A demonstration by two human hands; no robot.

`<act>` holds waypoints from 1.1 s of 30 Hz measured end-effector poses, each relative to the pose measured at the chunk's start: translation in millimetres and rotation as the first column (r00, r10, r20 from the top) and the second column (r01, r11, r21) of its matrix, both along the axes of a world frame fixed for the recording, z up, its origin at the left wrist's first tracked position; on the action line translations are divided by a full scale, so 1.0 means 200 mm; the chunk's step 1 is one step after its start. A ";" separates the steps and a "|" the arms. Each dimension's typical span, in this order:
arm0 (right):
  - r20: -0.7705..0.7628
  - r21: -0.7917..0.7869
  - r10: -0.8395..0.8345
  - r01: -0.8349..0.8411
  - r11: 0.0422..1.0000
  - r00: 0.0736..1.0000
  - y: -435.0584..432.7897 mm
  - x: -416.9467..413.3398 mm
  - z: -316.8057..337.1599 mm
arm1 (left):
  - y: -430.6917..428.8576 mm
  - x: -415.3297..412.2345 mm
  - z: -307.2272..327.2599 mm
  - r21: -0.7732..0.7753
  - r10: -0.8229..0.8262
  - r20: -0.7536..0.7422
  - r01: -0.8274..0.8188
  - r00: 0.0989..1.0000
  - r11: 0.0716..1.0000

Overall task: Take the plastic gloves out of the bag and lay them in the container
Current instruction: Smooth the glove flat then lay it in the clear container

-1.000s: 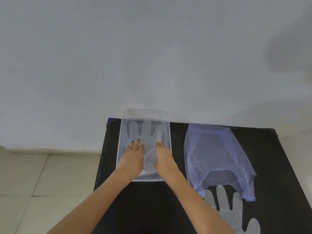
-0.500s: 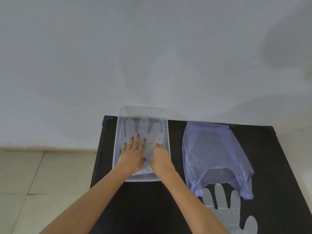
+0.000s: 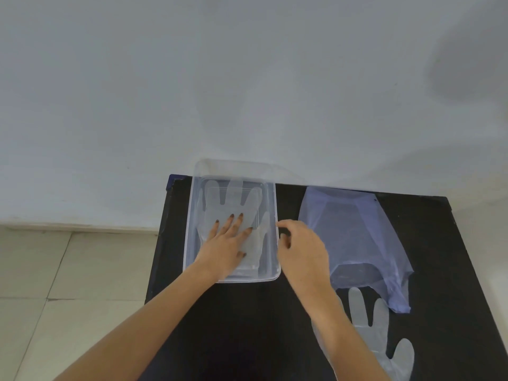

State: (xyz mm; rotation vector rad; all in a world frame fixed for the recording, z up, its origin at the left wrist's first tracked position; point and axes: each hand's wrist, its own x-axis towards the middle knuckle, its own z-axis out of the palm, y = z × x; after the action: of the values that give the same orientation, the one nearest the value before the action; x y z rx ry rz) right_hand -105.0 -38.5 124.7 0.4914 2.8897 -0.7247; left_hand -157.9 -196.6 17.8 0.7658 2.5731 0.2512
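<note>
A clear plastic container (image 3: 270, 204) is seen at the middle of the frame, on the far left part of a black tabletop (image 3: 247, 325). A transparent glove (image 3: 233, 204) is laid flat inside it, its finger parts pointing toward the upper edge of the frame. The left hand (image 3: 225, 243) is pressed palm-down on this glove, its fingers (image 3: 232, 222) spread. The right hand (image 3: 302, 248) is held just beside the container's right rim, its fingers loosely curled with nothing pinched between them. A bluish plastic bag (image 3: 354, 237) is spread flat to the right of centre. A second glove (image 3: 382, 339) is seen at the lower right, below the bag, partly covered by the right forearm.
</note>
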 end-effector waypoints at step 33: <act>0.042 -0.249 -0.087 0.095 0.964 0.995 0.05 0.02 -0.20 | 0.14 0.02 -0.01 0.067 -0.053 0.082 0.047 0.995 0.997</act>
State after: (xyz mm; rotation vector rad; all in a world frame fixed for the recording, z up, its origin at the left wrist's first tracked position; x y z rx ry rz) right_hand -101.8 -27.9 84.5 0.5988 2.7077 -1.0697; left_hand -154.4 -169.4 15.5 0.8245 2.4744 0.3449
